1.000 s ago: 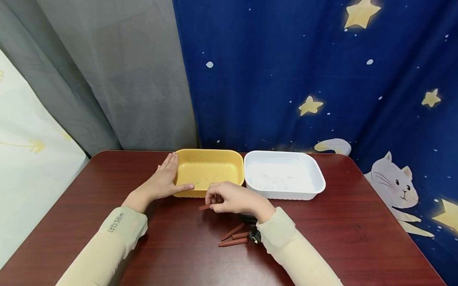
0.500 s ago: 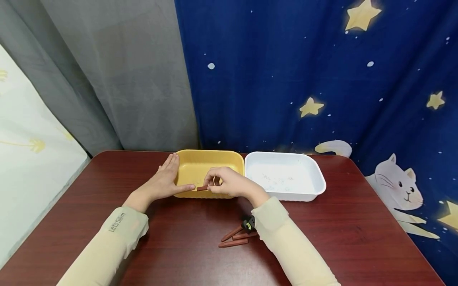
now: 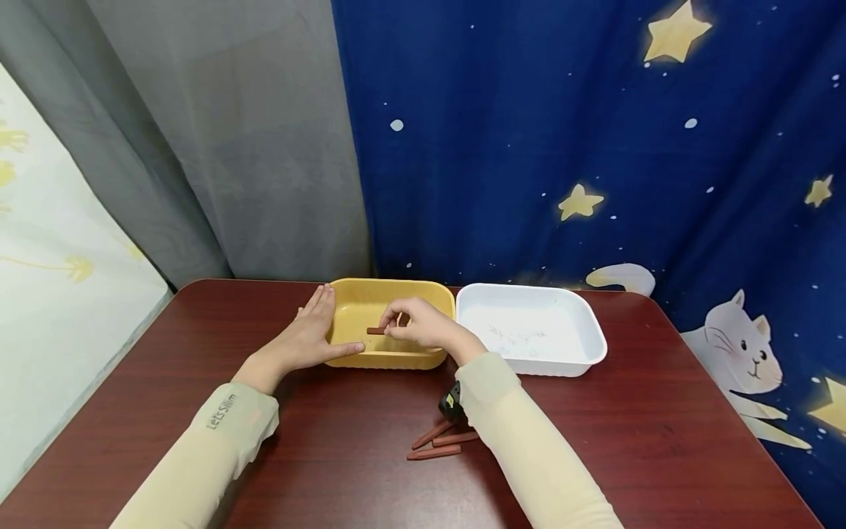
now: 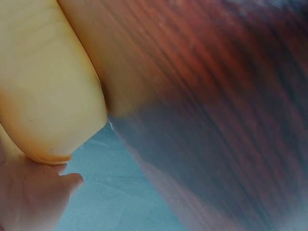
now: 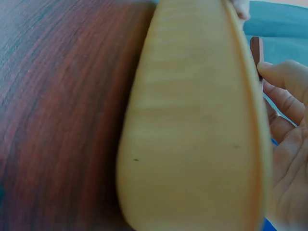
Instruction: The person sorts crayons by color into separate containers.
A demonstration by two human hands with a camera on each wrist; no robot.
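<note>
In the head view my right hand (image 3: 423, 323) pinches a short reddish-brown crayon (image 3: 376, 330) between thumb and fingers, over the yellow plastic tray (image 3: 390, 360). The right wrist view has that crayon (image 5: 256, 50) standing beyond the tray's rim, its sides faceted. My left hand (image 3: 305, 338) rests against the tray's left end, fingers straight and thumb along the front rim. Several more reddish-brown crayons (image 3: 434, 452) lie loosely grouped on the table, partly hidden by my right wrist and sleeve.
A white plastic tray (image 3: 532, 366) with small specks on its floor stands just right of the yellow one. Both sit near the far edge of the dark red wooden table (image 3: 330, 455). Grey and blue curtains (image 3: 476, 162) hang behind.
My right hand has lifted the crayon from in front of the yellow tray, up and forward to above its inside. The left hand keeps its place at the tray's end.
</note>
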